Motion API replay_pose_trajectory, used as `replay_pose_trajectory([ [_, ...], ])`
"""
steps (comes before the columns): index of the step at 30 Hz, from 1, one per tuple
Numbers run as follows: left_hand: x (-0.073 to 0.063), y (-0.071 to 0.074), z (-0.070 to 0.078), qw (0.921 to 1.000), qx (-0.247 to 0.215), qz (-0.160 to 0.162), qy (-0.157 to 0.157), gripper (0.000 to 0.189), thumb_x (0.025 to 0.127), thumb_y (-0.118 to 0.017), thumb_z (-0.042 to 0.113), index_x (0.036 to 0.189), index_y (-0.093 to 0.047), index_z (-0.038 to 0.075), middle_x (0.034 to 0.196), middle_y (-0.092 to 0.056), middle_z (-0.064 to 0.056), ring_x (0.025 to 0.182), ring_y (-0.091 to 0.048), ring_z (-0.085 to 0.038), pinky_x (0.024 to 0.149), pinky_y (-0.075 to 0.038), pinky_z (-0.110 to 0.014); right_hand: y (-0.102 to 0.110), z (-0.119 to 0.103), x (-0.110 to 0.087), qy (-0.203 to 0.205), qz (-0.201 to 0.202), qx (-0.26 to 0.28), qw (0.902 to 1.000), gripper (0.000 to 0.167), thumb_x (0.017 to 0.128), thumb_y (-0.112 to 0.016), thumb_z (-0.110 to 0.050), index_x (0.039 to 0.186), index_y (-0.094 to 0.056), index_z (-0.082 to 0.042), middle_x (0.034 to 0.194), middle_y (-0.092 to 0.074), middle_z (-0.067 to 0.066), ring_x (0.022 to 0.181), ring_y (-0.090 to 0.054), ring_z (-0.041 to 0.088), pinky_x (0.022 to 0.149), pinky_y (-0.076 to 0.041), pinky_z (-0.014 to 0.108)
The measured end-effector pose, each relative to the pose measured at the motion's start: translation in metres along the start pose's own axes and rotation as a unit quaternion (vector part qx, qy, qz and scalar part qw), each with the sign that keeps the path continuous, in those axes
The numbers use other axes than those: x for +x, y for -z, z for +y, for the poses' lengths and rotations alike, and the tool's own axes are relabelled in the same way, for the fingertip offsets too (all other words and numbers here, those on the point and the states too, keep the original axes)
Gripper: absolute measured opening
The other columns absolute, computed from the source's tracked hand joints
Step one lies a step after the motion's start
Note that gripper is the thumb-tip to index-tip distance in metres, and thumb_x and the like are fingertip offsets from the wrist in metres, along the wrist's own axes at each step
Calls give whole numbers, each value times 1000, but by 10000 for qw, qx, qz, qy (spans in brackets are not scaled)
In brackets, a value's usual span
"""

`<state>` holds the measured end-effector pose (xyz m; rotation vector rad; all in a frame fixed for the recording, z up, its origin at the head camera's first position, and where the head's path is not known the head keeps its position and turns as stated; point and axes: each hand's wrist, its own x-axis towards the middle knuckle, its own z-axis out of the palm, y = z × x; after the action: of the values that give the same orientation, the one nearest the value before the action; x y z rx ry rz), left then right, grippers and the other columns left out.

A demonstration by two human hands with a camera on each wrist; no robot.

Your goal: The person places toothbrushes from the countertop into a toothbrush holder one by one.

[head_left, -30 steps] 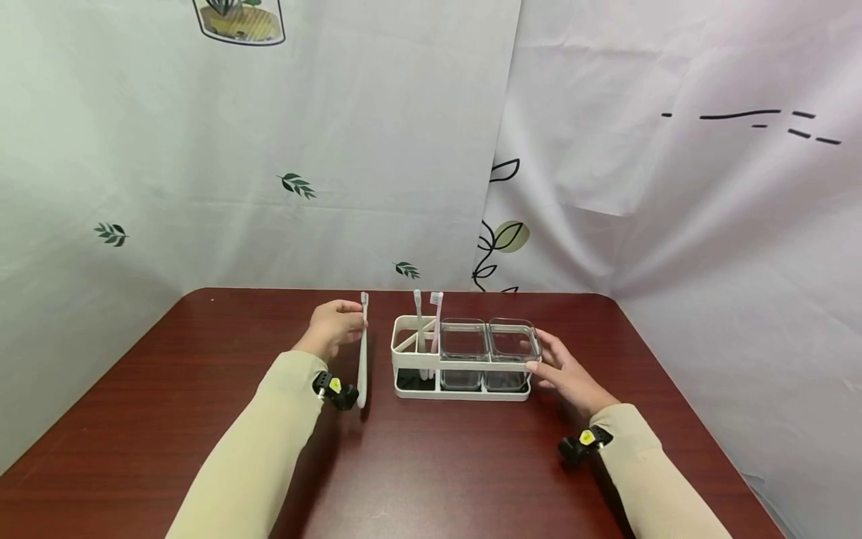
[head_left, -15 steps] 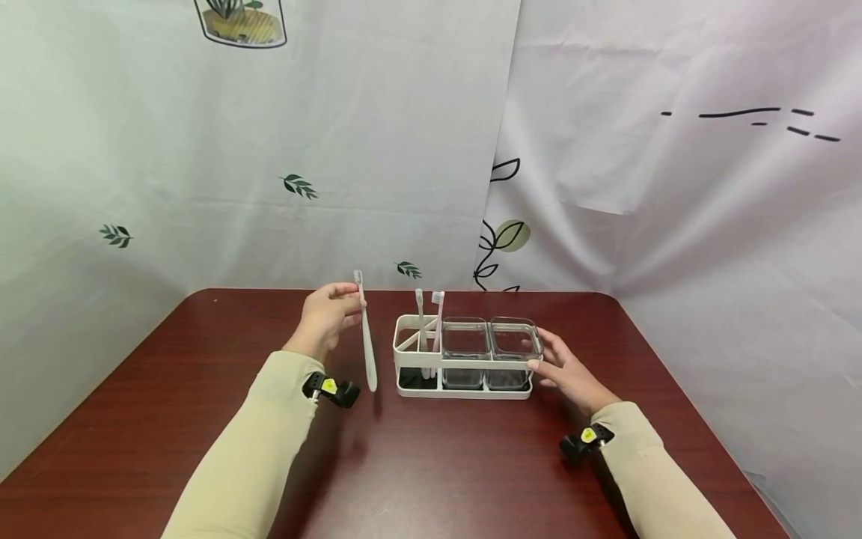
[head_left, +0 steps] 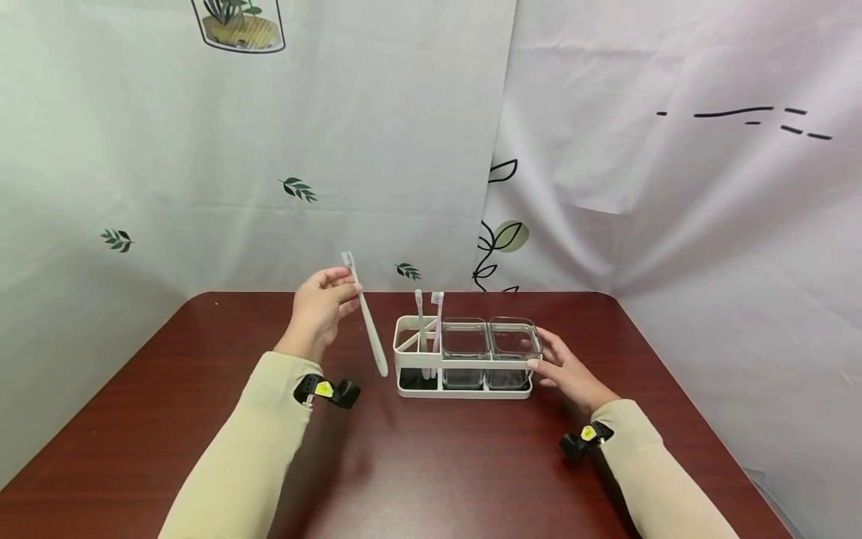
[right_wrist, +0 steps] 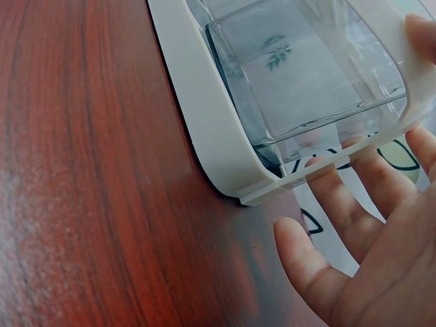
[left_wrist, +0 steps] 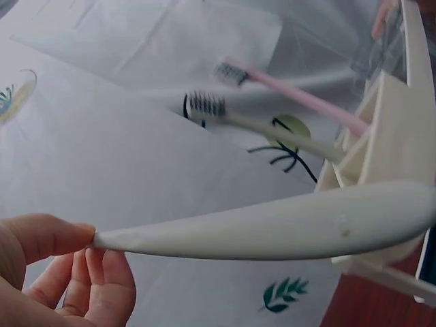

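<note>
My left hand (head_left: 319, 311) pinches a white toothbrush (head_left: 373, 329) between thumb and fingers close below its bristles. The brush slants in the air, its handle end pointing down to the right toward a white toothbrush holder (head_left: 471, 364). In the left wrist view, the thick handle (left_wrist: 286, 225) stretches across in front of the holder. A pale toothbrush (left_wrist: 272, 133) and a pink toothbrush (left_wrist: 310, 99) stand in the holder's left section. My right hand (head_left: 572, 382) grips the holder's right end. The right wrist view has the thumb (right_wrist: 422, 37) on the upper rail, fingers (right_wrist: 340, 211) along the side.
Two clear square cups, a left cup (head_left: 465, 344) and a right cup (head_left: 513, 344), sit in the holder beside the brushes. The holder stands on a dark red wooden table (head_left: 431, 464). A pale printed curtain (head_left: 377, 150) hangs behind the table.
My left hand has risen and tilted the toothbrush from nearly upright, swinging its handle end up and right toward the holder. The right hand and the holder stay in place.
</note>
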<state>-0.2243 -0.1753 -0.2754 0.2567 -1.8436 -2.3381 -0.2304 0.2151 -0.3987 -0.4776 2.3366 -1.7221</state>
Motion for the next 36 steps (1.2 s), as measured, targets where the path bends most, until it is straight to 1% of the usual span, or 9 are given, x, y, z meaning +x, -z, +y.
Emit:
replay_pose_trajectory([
  [5,-4,-8,2,9983,-420,343,-202,27,89,-61,-6,110,-56,10,99,-52,-1,80,-59,-10,70,-54,-19,0,0,0,-14,22,-25,10000,71,97,-57,-23,153,-14,-12,153,-31,22,134,-36,42,95,-45,51],
  [10,-6,-14,2,9937,-847,605,-418,29,87,-61,-10,110,-57,6,96,-53,-3,74,-59,-10,69,-54,-20,1,1,0,-29,57,-8,10000,70,98,-57,-22,153,-15,-11,152,-31,22,131,-40,39,94,-46,49],
  [14,-9,-19,1,9888,-1053,862,-620,29,87,-62,-10,110,-57,7,95,-52,-3,76,-57,-11,66,-54,-19,2,1,-1,-15,64,15,10000,70,98,-57,-21,153,-15,-11,152,-32,22,130,-40,37,93,-46,48],
  [18,-11,-25,-1,9818,-1325,1031,-885,29,86,-62,-11,106,-55,9,94,-52,-2,80,-55,-11,67,-54,-19,2,0,-1,-41,50,28,10000,71,97,-58,-23,153,-15,-12,152,-31,22,132,-38,40,95,-45,51],
  [22,-14,-32,-4,9761,-1469,1156,-1110,30,85,-62,-13,103,-54,10,92,-52,-2,79,-55,-10,67,-54,-21,2,0,-1,-56,50,29,10000,71,97,-58,-23,153,-14,-12,153,-31,22,132,-37,41,95,-45,52],
  [30,-19,-43,-9,9666,-1618,1371,-1440,31,82,-63,-15,102,-55,7,86,-55,-1,76,-56,-10,64,-54,-22,0,0,0,-33,77,32,10000,70,97,-57,-22,153,-15,-11,152,-31,22,131,-38,40,93,-46,48],
  [36,-24,-52,-18,9570,-1656,1436,-1900,30,81,-63,-18,102,-57,2,88,-56,-4,75,-57,-11,65,-54,-21,0,-1,0,-17,39,7,10000,72,97,-57,-22,153,-13,-12,153,-30,22,134,-36,40,94,-46,48],
])
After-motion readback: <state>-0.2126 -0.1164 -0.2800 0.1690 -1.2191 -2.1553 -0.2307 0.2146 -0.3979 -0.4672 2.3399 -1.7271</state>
